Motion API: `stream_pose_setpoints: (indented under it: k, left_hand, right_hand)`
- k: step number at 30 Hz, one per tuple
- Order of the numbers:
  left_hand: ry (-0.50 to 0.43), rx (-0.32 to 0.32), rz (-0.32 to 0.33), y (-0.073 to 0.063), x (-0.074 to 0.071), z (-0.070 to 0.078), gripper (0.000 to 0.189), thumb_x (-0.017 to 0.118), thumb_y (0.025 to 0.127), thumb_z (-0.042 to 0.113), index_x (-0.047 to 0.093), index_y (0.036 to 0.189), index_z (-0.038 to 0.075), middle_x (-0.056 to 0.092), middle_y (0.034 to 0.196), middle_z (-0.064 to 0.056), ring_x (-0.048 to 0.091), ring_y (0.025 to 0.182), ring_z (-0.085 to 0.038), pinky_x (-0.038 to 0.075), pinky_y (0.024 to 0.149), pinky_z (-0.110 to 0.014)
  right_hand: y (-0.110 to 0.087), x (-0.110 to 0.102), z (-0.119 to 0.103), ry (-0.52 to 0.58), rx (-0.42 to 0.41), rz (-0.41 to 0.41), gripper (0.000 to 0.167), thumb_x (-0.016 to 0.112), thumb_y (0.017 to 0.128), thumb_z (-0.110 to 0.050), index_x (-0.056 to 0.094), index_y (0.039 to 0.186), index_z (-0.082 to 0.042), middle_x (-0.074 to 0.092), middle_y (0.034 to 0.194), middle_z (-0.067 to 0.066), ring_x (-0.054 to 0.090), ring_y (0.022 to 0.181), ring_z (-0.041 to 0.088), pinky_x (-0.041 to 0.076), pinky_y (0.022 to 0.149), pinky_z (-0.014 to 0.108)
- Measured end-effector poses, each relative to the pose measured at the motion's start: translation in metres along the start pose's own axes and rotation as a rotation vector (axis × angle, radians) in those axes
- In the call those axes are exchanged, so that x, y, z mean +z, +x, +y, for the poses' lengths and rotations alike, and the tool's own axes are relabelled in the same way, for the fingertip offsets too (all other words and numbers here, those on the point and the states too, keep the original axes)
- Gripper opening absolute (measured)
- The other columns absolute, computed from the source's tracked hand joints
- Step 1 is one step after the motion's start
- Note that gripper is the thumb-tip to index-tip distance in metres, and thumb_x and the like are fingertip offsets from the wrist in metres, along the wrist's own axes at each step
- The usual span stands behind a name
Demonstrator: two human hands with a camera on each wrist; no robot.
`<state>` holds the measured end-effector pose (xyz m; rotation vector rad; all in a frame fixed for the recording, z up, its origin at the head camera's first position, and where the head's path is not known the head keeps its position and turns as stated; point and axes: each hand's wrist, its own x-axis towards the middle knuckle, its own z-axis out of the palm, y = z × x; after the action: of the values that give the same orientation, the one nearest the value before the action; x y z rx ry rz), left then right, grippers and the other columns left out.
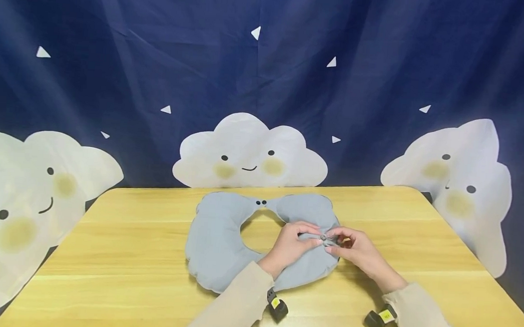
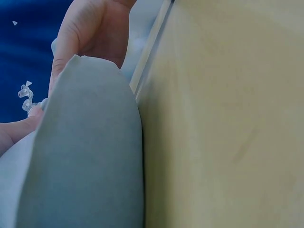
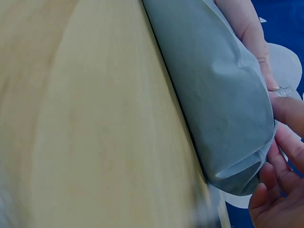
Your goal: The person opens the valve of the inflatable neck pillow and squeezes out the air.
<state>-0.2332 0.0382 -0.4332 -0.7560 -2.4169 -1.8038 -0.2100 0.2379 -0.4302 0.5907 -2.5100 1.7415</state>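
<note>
A grey inflatable neck pillow (image 1: 221, 241) lies on the table, puffed up, with its two ends meeting at the far side. On its right lobe a small clear air valve (image 1: 323, 238) stands up, its cap open in the left wrist view. My left hand (image 1: 294, 243) pinches the pillow's fabric at the left of the valve, thumb tip right at the valve's base. From the other side my right hand (image 1: 358, 248) pinches the fabric, and creases run out between the fingertips. The right hand's lower fingers curl by the pillow's outer edge in the right wrist view.
The wooden table (image 1: 117, 254) reaches back to a dark blue curtain (image 1: 214, 55) printed with smiling clouds. Two black snaps (image 1: 261, 202) sit where the pillow's ends meet. A black wrist camera (image 1: 277, 309) hangs from the left wrist, another camera (image 1: 375, 321) from the right.
</note>
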Motion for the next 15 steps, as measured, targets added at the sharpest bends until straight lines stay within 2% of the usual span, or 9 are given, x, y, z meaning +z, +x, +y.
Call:
stream_pose_setpoints:
  k: [9,15]
  left_hand:
    - [-0.051,-0.036,0.002,0.0011,0.0012,-0.0018,0.015,0.075,0.078,0.007,0.075,0.093,0.005,0.070,0.102,-0.001,0.061,0.102,-0.009,0.041,0.099,-0.024]
    - [-0.048,-0.048,-0.002,-0.0016,-0.0001,-0.0019,0.016,0.076,0.078,0.010,0.075,0.094,0.007,0.071,0.100,0.001,0.062,0.099,-0.009,0.043,0.096,-0.023]
  right_hand:
    - [-0.0003,0.0039,0.0020,-0.027,0.008,0.012,0.015,0.070,0.083,-0.005,0.068,0.097,0.001,0.062,0.083,0.001,0.053,0.070,0.009,0.045,0.057,0.021]
    - [-0.0005,0.0047,0.0015,-0.022,-0.014,0.021,0.012,0.068,0.083,-0.003,0.068,0.095,0.003,0.063,0.079,-0.001,0.051,0.066,0.007,0.044,0.054,0.020]
